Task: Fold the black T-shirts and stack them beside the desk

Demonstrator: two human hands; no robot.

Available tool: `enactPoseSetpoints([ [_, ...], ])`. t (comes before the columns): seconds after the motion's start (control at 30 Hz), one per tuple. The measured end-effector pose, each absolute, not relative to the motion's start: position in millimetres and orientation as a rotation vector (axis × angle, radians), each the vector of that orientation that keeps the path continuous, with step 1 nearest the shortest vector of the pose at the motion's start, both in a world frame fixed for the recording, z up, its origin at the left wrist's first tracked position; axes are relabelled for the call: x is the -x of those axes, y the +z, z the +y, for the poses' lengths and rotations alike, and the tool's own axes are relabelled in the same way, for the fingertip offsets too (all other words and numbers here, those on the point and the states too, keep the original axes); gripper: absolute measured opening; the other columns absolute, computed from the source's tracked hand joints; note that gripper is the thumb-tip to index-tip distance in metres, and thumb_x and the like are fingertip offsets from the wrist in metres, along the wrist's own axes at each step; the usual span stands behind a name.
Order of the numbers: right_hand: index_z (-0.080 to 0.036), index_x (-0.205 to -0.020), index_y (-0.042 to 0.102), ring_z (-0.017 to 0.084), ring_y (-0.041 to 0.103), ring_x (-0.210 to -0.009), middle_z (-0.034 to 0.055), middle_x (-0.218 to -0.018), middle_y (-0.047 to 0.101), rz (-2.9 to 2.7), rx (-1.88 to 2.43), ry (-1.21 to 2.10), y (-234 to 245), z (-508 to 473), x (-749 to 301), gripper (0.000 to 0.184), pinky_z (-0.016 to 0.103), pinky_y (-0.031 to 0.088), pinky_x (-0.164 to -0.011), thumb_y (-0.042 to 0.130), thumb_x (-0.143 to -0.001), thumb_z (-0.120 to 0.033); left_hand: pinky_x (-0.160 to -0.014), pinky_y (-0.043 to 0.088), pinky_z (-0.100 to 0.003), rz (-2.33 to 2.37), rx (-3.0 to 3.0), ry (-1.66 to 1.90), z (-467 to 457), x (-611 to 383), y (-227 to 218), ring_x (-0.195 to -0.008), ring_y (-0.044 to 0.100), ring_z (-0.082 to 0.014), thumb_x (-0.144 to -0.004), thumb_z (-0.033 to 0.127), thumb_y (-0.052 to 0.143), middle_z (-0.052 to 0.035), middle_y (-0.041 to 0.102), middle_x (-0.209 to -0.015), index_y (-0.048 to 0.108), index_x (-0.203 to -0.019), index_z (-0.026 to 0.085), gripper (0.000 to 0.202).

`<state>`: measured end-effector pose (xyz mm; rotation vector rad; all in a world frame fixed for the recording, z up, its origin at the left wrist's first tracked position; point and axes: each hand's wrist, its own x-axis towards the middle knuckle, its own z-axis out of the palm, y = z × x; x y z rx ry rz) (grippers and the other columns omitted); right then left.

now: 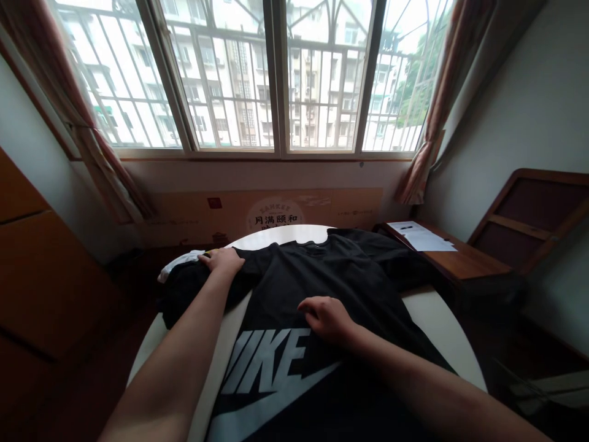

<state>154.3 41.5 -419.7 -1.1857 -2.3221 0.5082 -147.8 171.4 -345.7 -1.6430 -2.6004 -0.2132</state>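
A black T-shirt [317, 270] with large grey NIKE lettering lies spread on a round white table [294, 233], neckline toward the window. My left hand [221, 261] rests palm down at the left sleeve, beside a heap of dark clothing [181, 288]; its fingers reach left, with the tips partly hidden. A bit of yellow shows by those fingers. Over the shirt's chest, just above the lettering, is my right hand [327, 316]. Its fingers are loosely bent, with a gap between thumb and forefinger and nothing visible in them. Whether it touches the cloth I cannot tell.
White cloth [179, 264] pokes out behind the dark heap. To the right, white papers [423, 236] lie on a wooden desk [464, 261] near a wooden chair back [529, 227]. A printed cardboard panel [354, 209] stands below the window. An orange-brown cabinet [37, 264] is at left.
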Motion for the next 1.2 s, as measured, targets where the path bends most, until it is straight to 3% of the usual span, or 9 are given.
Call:
enactPoseSetpoints([
  [0.1, -0.026, -0.111, 0.075, 0.021, 0.071, -0.095, 0.002, -0.105, 0.076, -2.395, 1.123, 0.442, -424.7, 40.2, -156.7, 0.027, 0.029, 0.051, -0.083, 0.056, -0.092, -0.022, -0.111, 0.028, -0.063, -2.552, 1.643, -0.426, 175.2, 153.0, -348.3, -0.128, 0.052, -0.0408, -0.083, 0.036, 0.063, -0.0179, 0.068, -0.126, 0.072, -0.113, 0.02, 0.035],
  [0.27, -0.025, -0.108, 0.074, 0.02, 0.069, -0.092, 0.0017, -0.102, 0.075, -2.444, 1.145, 0.43, -422.3, 38.8, -156.6, 0.024, 0.028, 0.048, -0.079, 0.057, -0.091, -0.021, -0.099, 0.047, -0.042, -2.557, 1.606, -0.913, 176.5, 164.1, -339.4, -0.118, 0.063, -0.0331, -0.097, 0.037, 0.046, -0.0188, 0.068, -0.127, 0.058, -0.134, 0.016, 0.044],
  [0.33, -0.025, -0.11, 0.073, 0.02, 0.069, -0.093, 0.0023, -0.103, 0.074, -2.455, 1.148, 0.425, -421.5, 39.4, -154.8, 0.025, 0.028, 0.048, -0.079, 0.055, -0.092, -0.022, -0.096, 0.049, -0.04, -2.546, 1.579, -0.977, 177.2, 166.3, -339.0, -0.119, 0.063, -0.0337, -0.098, 0.035, 0.043, -0.0198, 0.068, -0.128, 0.056, -0.135, 0.015, 0.043],
  [0.47, -0.024, -0.12, 0.071, 0.022, 0.067, -0.096, 0.0059, -0.108, 0.072, -2.546, 1.145, 0.431, -407.6, 29.9, -157.4, 0.03, 0.03, 0.05, -0.082, 0.056, -0.094, -0.029, -0.091, 0.05, -0.046, -2.579, 1.607, -0.783, 176.5, 159.0, -346.5, -0.113, 0.065, -0.0377, -0.097, 0.033, 0.046, -0.0212, 0.068, -0.123, 0.053, -0.138, 0.018, 0.044],
  [0.6, -0.028, -0.126, 0.07, 0.022, 0.066, -0.103, 0.0054, -0.118, 0.069, -2.679, 0.959, 0.588, -377.4, -2.7, -181.1, 0.035, 0.031, 0.051, -0.089, 0.062, -0.092, -0.031, -0.091, 0.049, -0.049, -2.438, 1.655, -0.561, 169.7, 145.8, -348.5, -0.119, 0.059, -0.0388, -0.096, 0.023, 0.04, -0.0244, 0.058, -0.136, 0.039, -0.152, 0.016, 0.057],
  [0.8, -0.024, -0.122, 0.071, 0.025, 0.063, -0.117, 0.0089, -0.128, 0.068, -2.318, 1.288, 0.454, -375.0, -30.2, -276.2, 0.033, 0.037, 0.048, -0.103, 0.055, -0.095, -0.033, -0.1, 0.045, -0.052, -2.238, 1.79, -0.275, 148.1, 127.1, -311.2, -0.128, 0.049, -0.0412, -0.091, 0.03, 0.048, -0.0217, 0.052, -0.142, 0.065, -0.131, 0.015, 0.046],
  [0.9, -0.02, -0.12, 0.07, 0.027, 0.066, -0.112, 0.0118, -0.122, 0.071, -2.02, 1.591, 0.313, -392.8, -26.8, -338.0, 0.038, 0.041, 0.05, -0.1, 0.049, -0.095, -0.037, -0.105, 0.045, -0.045, -2.054, 2.143, -0.219, 118.3, 96.1, -296.4, -0.124, 0.056, -0.0343, -0.092, 0.033, 0.049, -0.0174, 0.06, -0.137, 0.066, -0.131, 0.015, 0.046],
  [1.0, -0.022, -0.118, 0.07, 0.026, 0.07, -0.09, 0.0096, -0.104, 0.075, -1.864, 1.834, 0.36, -404.9, -38.5, -386.1, 0.041, 0.037, 0.053, -0.082, 0.046, -0.094, -0.046, -0.105, 0.046, -0.036, -1.647, 2.753, -0.065, 63.0, 50.7, -296.9, -0.117, 0.063, -0.027, -0.092, 0.031, 0.055, -0.0115, 0.068, -0.129, 0.072, -0.122, 0.018, 0.037],
  [1.2, -0.024, -0.081, 0.063, 0.024, 0.07, -0.074, 0.0038, -0.075, 0.072, -1.828, 1.972, 0.636, -430.6, -113.5, -417.1, 0.041, 0.031, 0.05, -0.068, 0.046, -0.092, -0.06, -0.07, 0.052, -0.029, -1.074, 3.301, 0.412, -69.2, -7.0, -311.0, -0.084, 0.071, -0.0233, -0.081, 0.022, 0.074, -0.0033, 0.075, -0.097, 0.075, -0.095, 0.023, 0.014],
])
